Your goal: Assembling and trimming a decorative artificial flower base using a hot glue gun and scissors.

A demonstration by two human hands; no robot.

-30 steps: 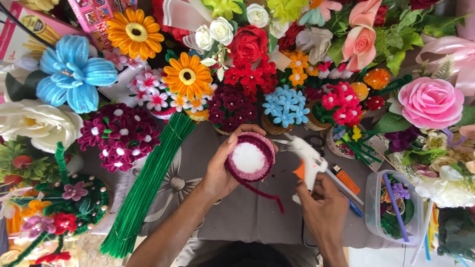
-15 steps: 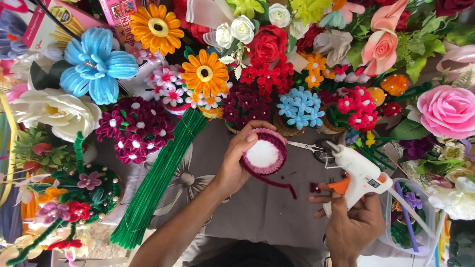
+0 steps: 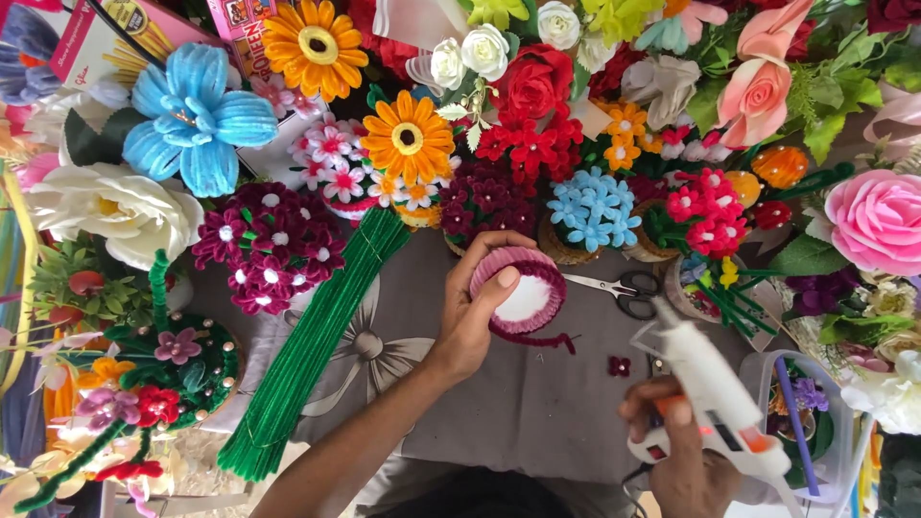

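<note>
Grey cloth with a pale bow pattern [image 3: 384,355] covers the work surface, ringed on three sides by handmade flowers: a fuzzy blue bloom [image 3: 192,110], orange daisies [image 3: 408,139], red roses [image 3: 532,82], a cluster of small light-blue flowers [image 3: 595,206] and a big pink rose [image 3: 878,221]. A long bundle of green pipe cleaners [image 3: 307,345] lies slantwise across the cloth, and scissors [image 3: 619,288] rest just past the middle of the work area.

At the centre the left hand [image 3: 470,312] holds a white foam ball [image 3: 526,299] (about half of it shows) with fingers curled round its side and the thumb over the top edge, a closed, cupping grip. Maroon fuzzy cord [image 3: 523,264] already rings the ball's rim in several turns, while the middle face is bare white; a loose tail of the cord hangs below onto the cloth. So the wrapping looks, by my judgement, well begun at the edge but far from covering the ball.

Lower right, the right hand [image 3: 686,451] is clenched round the handle of a white glue gun [image 3: 710,393], whose nozzle points up and left toward the ball but stands apart from it. A tiny maroon flower [image 3: 619,365] lies on the cloth between them, and a clear plastic tub [image 3: 801,422] sits just right of the gun.
</note>
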